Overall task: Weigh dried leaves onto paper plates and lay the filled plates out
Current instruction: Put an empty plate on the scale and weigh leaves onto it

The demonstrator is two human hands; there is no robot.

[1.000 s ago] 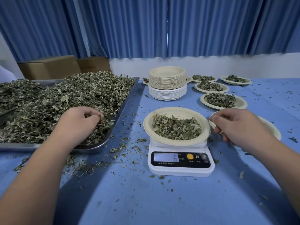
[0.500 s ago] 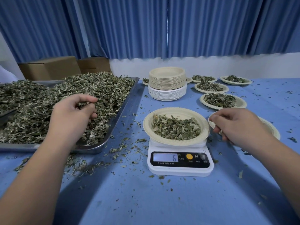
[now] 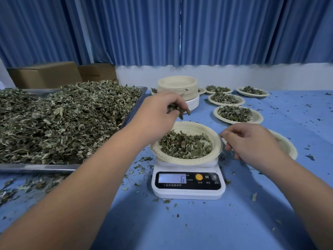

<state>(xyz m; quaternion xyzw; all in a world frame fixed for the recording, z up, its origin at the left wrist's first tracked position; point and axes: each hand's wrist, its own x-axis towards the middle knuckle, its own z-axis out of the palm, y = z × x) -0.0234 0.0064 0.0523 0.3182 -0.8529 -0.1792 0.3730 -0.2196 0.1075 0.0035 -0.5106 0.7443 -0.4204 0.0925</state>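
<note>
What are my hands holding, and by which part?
Left hand pinches a clump of dried leaves by its top. Right hand curls over an empty plate; hold cannot be told.

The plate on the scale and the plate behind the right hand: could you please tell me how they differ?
The plate on the scale sits on the white scale; the other plate, behind the right hand, lies on the blue table. The first holds dried leaves; the second's visible part is bare. Both are pale, round paper plates.
</note>
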